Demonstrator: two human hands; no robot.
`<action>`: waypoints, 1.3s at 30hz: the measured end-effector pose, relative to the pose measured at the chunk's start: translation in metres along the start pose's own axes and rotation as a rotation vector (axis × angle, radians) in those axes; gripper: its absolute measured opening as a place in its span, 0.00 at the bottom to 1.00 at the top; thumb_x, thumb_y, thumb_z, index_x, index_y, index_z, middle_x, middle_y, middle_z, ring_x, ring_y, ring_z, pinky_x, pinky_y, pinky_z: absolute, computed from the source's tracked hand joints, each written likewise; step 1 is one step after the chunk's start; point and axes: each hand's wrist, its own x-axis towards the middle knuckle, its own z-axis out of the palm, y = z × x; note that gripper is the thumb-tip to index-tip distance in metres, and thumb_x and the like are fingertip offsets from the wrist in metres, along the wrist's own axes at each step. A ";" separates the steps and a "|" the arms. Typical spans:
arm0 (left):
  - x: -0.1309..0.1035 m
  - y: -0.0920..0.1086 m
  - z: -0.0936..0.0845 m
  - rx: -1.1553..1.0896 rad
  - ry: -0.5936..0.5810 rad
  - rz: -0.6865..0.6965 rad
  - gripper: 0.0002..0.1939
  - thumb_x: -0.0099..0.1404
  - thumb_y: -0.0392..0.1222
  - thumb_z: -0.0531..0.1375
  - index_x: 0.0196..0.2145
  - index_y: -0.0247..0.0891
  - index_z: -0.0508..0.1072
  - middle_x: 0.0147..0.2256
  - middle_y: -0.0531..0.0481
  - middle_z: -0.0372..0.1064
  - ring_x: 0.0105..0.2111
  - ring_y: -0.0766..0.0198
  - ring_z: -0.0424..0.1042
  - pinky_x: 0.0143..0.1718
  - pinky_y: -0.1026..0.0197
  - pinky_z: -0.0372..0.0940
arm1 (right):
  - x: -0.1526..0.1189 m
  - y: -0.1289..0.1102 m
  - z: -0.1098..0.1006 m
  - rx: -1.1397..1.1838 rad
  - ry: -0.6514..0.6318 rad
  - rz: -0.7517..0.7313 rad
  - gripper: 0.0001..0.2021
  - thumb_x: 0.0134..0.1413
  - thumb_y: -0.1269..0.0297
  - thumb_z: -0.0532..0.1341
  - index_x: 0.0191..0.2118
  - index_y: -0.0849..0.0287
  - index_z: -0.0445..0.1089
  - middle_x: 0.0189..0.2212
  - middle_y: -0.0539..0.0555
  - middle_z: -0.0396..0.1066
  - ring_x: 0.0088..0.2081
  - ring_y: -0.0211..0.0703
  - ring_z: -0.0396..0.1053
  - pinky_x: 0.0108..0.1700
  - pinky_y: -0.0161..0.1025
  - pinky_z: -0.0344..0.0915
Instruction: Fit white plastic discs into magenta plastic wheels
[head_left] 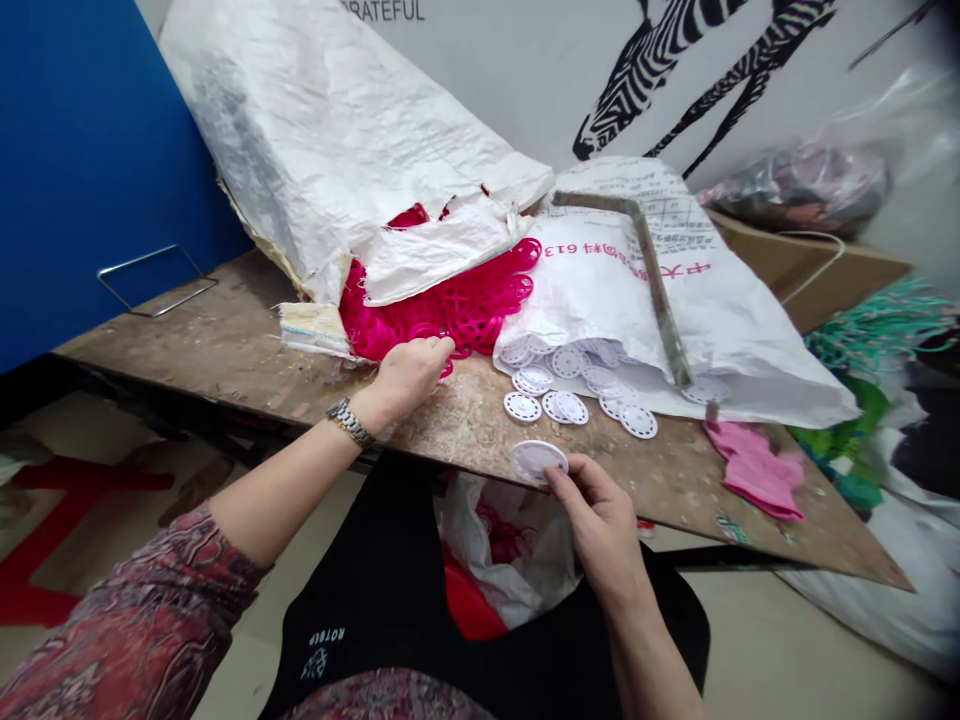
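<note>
Between the thumb and fingers of my right hand (596, 505) is a white plastic disc (534, 460), held tilted by its right side over the table's front edge. My left hand (415, 375), with a watch at the wrist, is closed at the front of a heap of pink plastic rings (427, 310). A bit of pink shows under its fingertips, but what they grip is hidden. The rings spill from the torn mouth of a large white woven sack (322, 130). Several white discs (568, 362) with slotted rims lie loose between the hands, spilling from a second white sack (600, 260).
A bent metal bar (654, 270) lies across the right sack. Pink cloth (754, 470) rests on the worn wooden table (465, 420) at right. Below its front edge is a white bag (487, 570) holding pink pieces. A cardboard box (847, 265) stands behind, right.
</note>
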 end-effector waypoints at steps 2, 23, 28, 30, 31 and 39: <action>-0.004 0.004 0.000 -0.162 0.049 -0.098 0.05 0.68 0.37 0.53 0.40 0.37 0.68 0.33 0.47 0.70 0.32 0.60 0.70 0.32 0.62 0.58 | 0.001 -0.004 0.002 -0.004 0.008 -0.016 0.11 0.54 0.54 0.64 0.33 0.57 0.73 0.28 0.50 0.72 0.32 0.42 0.67 0.36 0.36 0.63; -0.059 0.099 0.007 -1.829 -0.269 -0.361 0.13 0.63 0.44 0.63 0.43 0.35 0.72 0.39 0.48 0.72 0.34 0.67 0.73 0.33 0.65 0.70 | 0.011 -0.003 0.013 -0.020 0.111 -0.056 0.13 0.52 0.52 0.66 0.37 0.56 0.69 0.30 0.51 0.72 0.31 0.43 0.70 0.34 0.39 0.68; -0.061 0.103 0.006 -1.756 -0.237 -0.267 0.13 0.64 0.42 0.62 0.45 0.36 0.74 0.41 0.47 0.73 0.39 0.64 0.72 0.37 0.64 0.70 | 0.010 -0.005 0.012 -0.117 0.114 -0.097 0.15 0.52 0.52 0.66 0.41 0.56 0.69 0.35 0.54 0.73 0.34 0.44 0.70 0.35 0.40 0.68; -0.062 0.104 0.007 -1.708 -0.210 -0.256 0.11 0.65 0.42 0.61 0.44 0.36 0.74 0.39 0.47 0.73 0.38 0.63 0.72 0.37 0.63 0.70 | 0.008 -0.009 0.012 -0.079 0.055 -0.077 0.15 0.54 0.52 0.65 0.41 0.56 0.71 0.37 0.54 0.74 0.35 0.45 0.71 0.37 0.40 0.68; -0.062 0.104 0.007 -1.676 -0.193 -0.246 0.10 0.65 0.42 0.60 0.43 0.36 0.73 0.39 0.47 0.73 0.38 0.63 0.72 0.38 0.62 0.69 | 0.007 -0.011 0.012 -0.049 0.025 -0.067 0.14 0.54 0.52 0.64 0.41 0.56 0.72 0.37 0.54 0.75 0.35 0.45 0.71 0.37 0.39 0.68; -0.065 0.100 0.000 -1.318 -0.175 0.011 0.11 0.70 0.45 0.55 0.46 0.37 0.71 0.39 0.48 0.71 0.37 0.64 0.71 0.38 0.62 0.66 | -0.001 -0.014 0.014 0.009 0.021 -0.078 0.09 0.55 0.57 0.64 0.37 0.55 0.75 0.32 0.50 0.76 0.33 0.43 0.71 0.38 0.37 0.67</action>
